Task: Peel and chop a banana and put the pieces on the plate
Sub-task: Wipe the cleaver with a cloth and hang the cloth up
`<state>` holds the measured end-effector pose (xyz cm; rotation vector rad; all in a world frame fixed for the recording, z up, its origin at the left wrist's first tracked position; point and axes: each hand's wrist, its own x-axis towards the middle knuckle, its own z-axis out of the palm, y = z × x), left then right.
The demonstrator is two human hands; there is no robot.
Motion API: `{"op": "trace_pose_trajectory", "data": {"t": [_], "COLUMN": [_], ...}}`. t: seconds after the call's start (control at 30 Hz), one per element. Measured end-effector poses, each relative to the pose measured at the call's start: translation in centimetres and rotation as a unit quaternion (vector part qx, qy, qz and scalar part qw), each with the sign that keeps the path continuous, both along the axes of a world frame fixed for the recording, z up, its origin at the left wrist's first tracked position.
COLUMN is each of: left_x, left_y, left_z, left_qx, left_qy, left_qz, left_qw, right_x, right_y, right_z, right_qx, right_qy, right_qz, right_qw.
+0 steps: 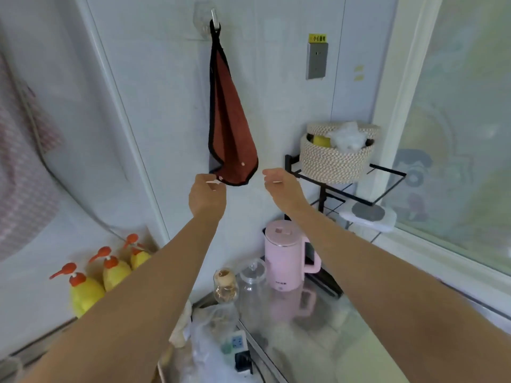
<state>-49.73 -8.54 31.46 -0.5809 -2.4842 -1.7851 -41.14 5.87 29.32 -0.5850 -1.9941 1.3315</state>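
Against the far wall [154, 78], left hand [207, 195] meets the rust-red, black-edged hanging towel [229, 120] (grip indeterminate); right hand [282, 187], loosely curled, holds nothing.

A rust-red cloth towel [231, 128] edged in black trim hangs against a white panelled wall [154, 78]. The plastic electric kettle [284, 255] is pale pink. Three yellow pump bottles [85, 294] carry orange-red tops. The round woven rope basket [334, 164] shows a beige-and-white braided pattern and sits on a black wire rack [387, 168]. A grey wall socket [317, 60] bears a yellow label [317, 38]. At far left hangs a pink-and-white checked fabric [16, 189].
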Motion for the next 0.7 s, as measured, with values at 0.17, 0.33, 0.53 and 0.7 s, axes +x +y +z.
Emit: {"op": "trace_pose_trajectory", "data": {"t": [0.17,0.33,0.53,0.7], "left_x": [5.9,15.2,23.9,26.7], "left_y": [0.6,1.6,3.8,5.3], "left_z": [-9.3,-19.2,-28.4,-32.8], "left_qx": [-0.084,-0.126,-0.174,-0.207], "left_qy": [-0.101,-0.223,-0.32,-0.374], "left_qz": [-0.119,-0.28,-0.349,-0.333], "left_qw": [0.984,0.925,0.864,0.841], "right_x": [9.0,20.4,32.6,36.9], "right_y": [-2.0,-4.1,-4.0,-2.7], "right_z": [-8.2,-17.4,-26.7,-32.1], "right_qx": [-0.101,-0.223,-0.287,-0.257], "right_qy": [-0.1,-0.157,-0.263,-0.332], "right_qz": [-0.011,-0.074,-0.191,-0.233], "right_qw": [0.99,0.959,0.901,0.877]}}
